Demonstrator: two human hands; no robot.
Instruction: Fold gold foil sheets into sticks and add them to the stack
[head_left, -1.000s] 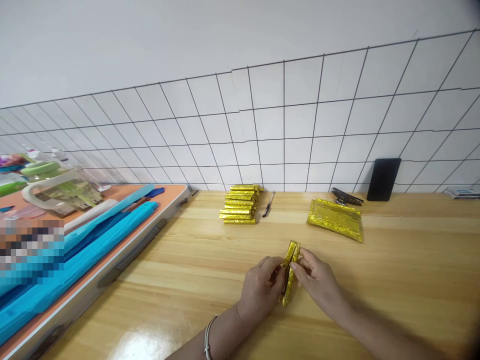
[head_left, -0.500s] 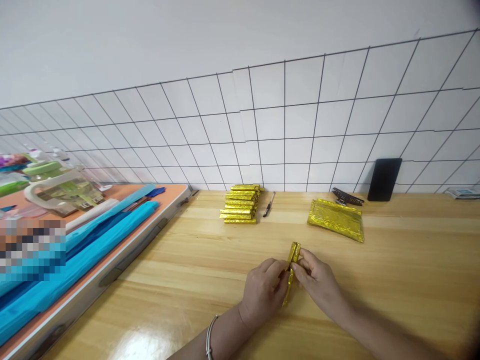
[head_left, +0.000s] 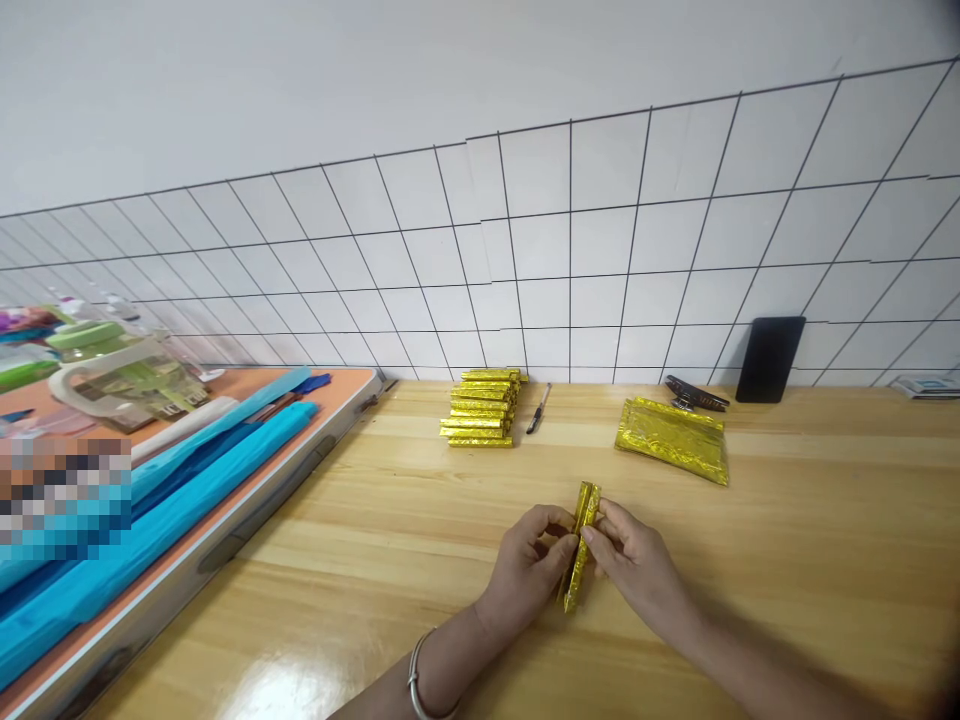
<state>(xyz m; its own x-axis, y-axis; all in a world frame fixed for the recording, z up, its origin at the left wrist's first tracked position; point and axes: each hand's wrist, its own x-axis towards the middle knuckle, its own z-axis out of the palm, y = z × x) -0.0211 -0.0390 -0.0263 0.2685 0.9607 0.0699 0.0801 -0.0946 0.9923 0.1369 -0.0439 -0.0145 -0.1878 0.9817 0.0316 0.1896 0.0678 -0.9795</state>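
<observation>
A narrow folded strip of gold foil point(head_left: 580, 560) is held upright between both hands, over the wooden table. My left hand point(head_left: 529, 565) pinches its left side with thumb and fingers. On the right edge, my right hand point(head_left: 634, 555) grips it with the thumb in front. A lengthwise gap or fold line runs down the strip's upper part. Behind and to the left lies a stack of folded gold strips point(head_left: 480, 410). Flat gold foil sheets point(head_left: 671, 440) rest behind my right hand.
A pen point(head_left: 538, 410) lies right of the stack. A dark hair clip point(head_left: 697, 394) touches the foil sheets' back area, and a black phone point(head_left: 770, 360) leans on the tiled wall. At left, an orange-topped board point(head_left: 352, 385) holds blue folded material point(head_left: 247, 460) and a green-lidded container point(head_left: 86, 338).
My left thumb has moved up along the strip and the left fingers have shifted. The strip's lower part now looks wider, with two layers visible. My right hand has barely moved.
</observation>
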